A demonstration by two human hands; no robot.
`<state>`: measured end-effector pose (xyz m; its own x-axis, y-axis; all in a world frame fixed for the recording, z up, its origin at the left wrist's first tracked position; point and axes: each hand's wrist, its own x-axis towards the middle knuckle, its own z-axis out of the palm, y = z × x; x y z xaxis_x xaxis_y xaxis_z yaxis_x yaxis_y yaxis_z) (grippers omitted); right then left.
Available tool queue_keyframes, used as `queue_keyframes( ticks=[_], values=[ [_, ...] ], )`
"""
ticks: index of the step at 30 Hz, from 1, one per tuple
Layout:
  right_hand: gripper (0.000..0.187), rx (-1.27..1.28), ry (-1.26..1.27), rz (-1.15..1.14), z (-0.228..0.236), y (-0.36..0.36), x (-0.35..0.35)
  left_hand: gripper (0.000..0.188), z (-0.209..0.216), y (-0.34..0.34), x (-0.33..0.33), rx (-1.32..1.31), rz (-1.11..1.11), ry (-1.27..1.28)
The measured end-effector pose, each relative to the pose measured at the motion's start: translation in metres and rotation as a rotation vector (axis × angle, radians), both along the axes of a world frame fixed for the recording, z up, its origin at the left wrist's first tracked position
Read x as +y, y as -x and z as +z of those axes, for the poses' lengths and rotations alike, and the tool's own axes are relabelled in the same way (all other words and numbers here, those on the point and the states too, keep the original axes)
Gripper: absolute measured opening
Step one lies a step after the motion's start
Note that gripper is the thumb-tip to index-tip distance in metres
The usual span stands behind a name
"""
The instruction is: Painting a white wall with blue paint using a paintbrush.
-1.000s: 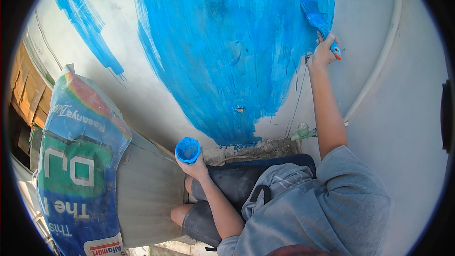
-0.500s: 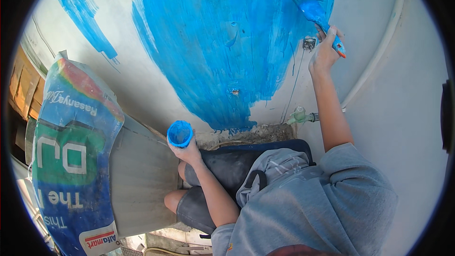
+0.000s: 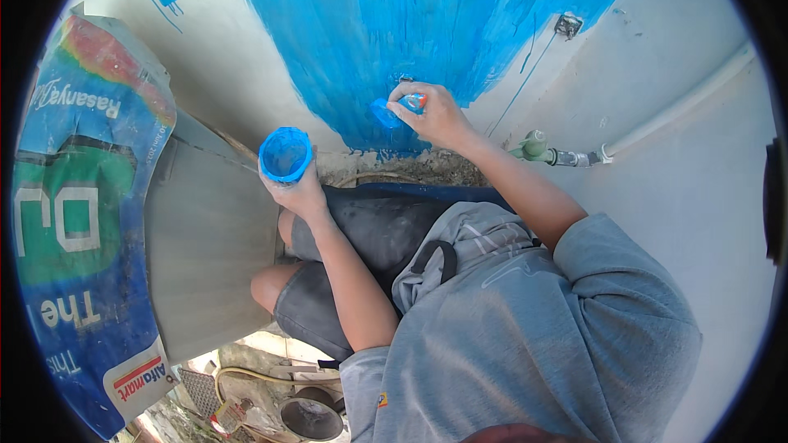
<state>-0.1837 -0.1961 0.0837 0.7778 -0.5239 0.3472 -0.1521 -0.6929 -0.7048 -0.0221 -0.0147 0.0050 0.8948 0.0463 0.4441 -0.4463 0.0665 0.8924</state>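
Note:
My left hand (image 3: pixel 297 191) is wrapped round a small cup (image 3: pixel 286 155) with blue paint smeared over its rim and inside. In my right hand (image 3: pixel 437 117) is a paintbrush (image 3: pixel 384 113); the red-orange end of its handle shows between the fingers, and its blue head points left toward the wall. Broad blue strokes of paint (image 3: pixel 361 33) cover the middle of the white wall (image 3: pixel 246 66). The brush head lies over the lower part of this painted area; whether its bristles touch the wall I cannot tell.
A printed blue and green banner (image 3: pixel 82 221) hangs at the left beside a grey panel (image 3: pixel 213 254). To the right, a green tap (image 3: pixel 535 146) joins a white pipe (image 3: pixel 698 107). A small wall box (image 3: pixel 568 26) sits near the paint's edge. Behind me lies a pan (image 3: pixel 312 417).
My right hand has brought the brush down and left from the upper right of the paint to its lower part. The view has shifted; my left hand still holds the cup.

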Motion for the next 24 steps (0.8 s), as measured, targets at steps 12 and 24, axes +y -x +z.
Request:
queue_keyframes(
  ticks=[12,24],
  values=[
    [0.014,0.375,0.174,0.130,-0.223,0.029,-0.094,0.078,-0.020,-0.009,-0.006,0.070,-0.011,0.069],
    [0.030,0.622,0.520,0.121,-0.273,0.019,-0.120,0.078,-0.019,-0.011,-0.015,0.139,-0.061,0.011]
  ],
)
